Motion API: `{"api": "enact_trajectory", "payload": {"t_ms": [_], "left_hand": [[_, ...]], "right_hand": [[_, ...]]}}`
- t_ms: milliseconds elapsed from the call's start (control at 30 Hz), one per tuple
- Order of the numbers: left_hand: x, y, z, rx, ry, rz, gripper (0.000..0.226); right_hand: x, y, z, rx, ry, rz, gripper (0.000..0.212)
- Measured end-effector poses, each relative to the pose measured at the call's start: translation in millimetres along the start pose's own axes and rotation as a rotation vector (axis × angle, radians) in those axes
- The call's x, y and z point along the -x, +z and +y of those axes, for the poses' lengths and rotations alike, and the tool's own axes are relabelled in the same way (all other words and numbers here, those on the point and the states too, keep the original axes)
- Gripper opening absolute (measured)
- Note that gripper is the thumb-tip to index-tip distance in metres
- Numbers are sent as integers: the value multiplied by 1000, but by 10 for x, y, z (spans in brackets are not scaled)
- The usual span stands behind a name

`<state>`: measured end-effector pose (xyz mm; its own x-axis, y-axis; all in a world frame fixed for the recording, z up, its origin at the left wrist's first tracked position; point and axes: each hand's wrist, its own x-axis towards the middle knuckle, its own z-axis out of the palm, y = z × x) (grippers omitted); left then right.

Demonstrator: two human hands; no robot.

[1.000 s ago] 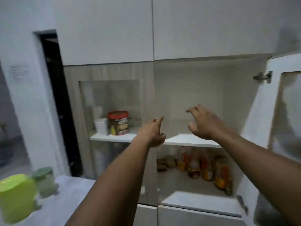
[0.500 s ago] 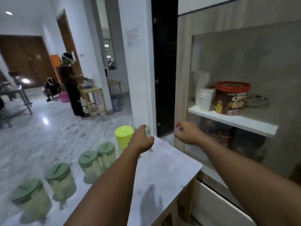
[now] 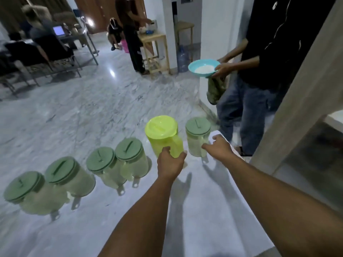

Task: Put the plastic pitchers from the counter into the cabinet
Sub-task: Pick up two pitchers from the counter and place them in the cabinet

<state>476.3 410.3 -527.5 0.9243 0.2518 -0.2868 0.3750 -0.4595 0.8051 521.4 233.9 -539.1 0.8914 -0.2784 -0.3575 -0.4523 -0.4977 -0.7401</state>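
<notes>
We had six plastic pitchers standing in a rough row along the far edge of the counter, lids on and handles turned toward us, which we judged made them easy to take one per hand. Our left hand was wrapped around the near side of the lime pitcher, fingers curled to either side of its body, though the palm covered the contact and we could not be sure the squeeze was firm. Our right hand reached the clear pitcher with the sage lid just beside it on the right; its fingers touched or hooked the handle side, but whether that hand had actually closed we could not tell. Both pitchers appeared to sit on the counter, not lifted. The other four sage-lidded pitchers stood to the left, two pairs crowded close, untouched. The cabinet itself was almost out of view: only a pale panel at the right edge, with a dim recess below it, hinted where it stood, so we could not judge the shelf space from here. The leftmost pitchers were smeared and hard to read. Beyond the counter a bystander holding a blue bowl stood close to the corner; swinging the pitchers right might have brushed past that person.
</notes>
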Motion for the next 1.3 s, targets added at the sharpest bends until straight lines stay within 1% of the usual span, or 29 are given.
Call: {"api": "enact_trajectory", "payload": {"t_ms": [67, 133, 233, 333, 500, 600, 700, 800, 867, 967, 1067, 1133, 1233, 1300], "left_hand": [[-146, 113, -22, 5, -3, 62, 70], [-259, 196, -27, 10, -3, 113, 57], [-362, 262, 5, 23, 11, 135, 32], [-351, 244, 74, 56, 33, 148, 19], [-173, 69, 229, 199, 2, 153, 24], [62, -39, 344, 254, -7, 95, 29], [472, -123, 440, 265, 76, -21, 19], [1034, -165, 524, 280, 168, -188, 16], [1487, -172, 553, 280, 233, -308, 18], [2208, -182, 516, 218, 352, -463, 26], [2816, -123, 518, 173, 415, -644, 30], [3278, -47, 609, 132, 435, -813, 26], [4095, 94, 817, 29, 497, -1046, 31], [4695, 165, 945, -7, 580, -1169, 31]], "right_hand": [[-232, 125, 3, 4, 32, -25, 68], [-381, 232, 7, 10, 60, -54, 61], [-496, 346, 19, 15, 84, -62, 51], [-484, 319, 27, -6, 93, -45, 42], [-151, -39, 70, -131, 72, -29, 30], [242, -363, 75, -171, 59, 21, 20], [805, -726, 141, -170, 55, 69, 19], [1582, -1098, 332, -216, 84, 139, 16], [2204, -1326, 507, -228, 90, 197, 17], [3214, -1608, 839, -236, 95, 283, 18], [4205, -1908, 1195, -206, 193, 341, 16], [4907, -2133, 1422, -197, 285, 381, 15], [5975, -2489, 1691, -182, 455, 432, 20], [6646, -2741, 1797, -165, 528, 545, 18]]}}
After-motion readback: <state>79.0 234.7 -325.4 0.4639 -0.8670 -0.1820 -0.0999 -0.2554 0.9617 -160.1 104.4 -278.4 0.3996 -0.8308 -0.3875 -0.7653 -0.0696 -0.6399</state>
